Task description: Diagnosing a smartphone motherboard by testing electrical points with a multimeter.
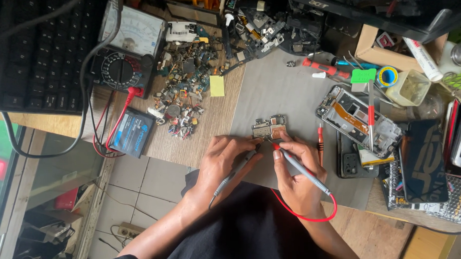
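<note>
A small phone circuit board [267,127] lies on a grey work mat [280,87]. My left hand [222,163] grips a grey test probe [237,170] with its tip at the board's near edge. My right hand [296,170] holds a second grey probe [306,174] with a red tip and a red lead [315,217], its tip touching the board. Both hands sit just in front of the board, close together.
An analog multimeter [128,43] with red and black leads stands at the back left beside a black keyboard [34,54]. A heap of small phone parts [183,90], an opened phone frame [358,121], screwdrivers [323,67], a battery [132,132] and a cardboard box [386,47] surround the mat.
</note>
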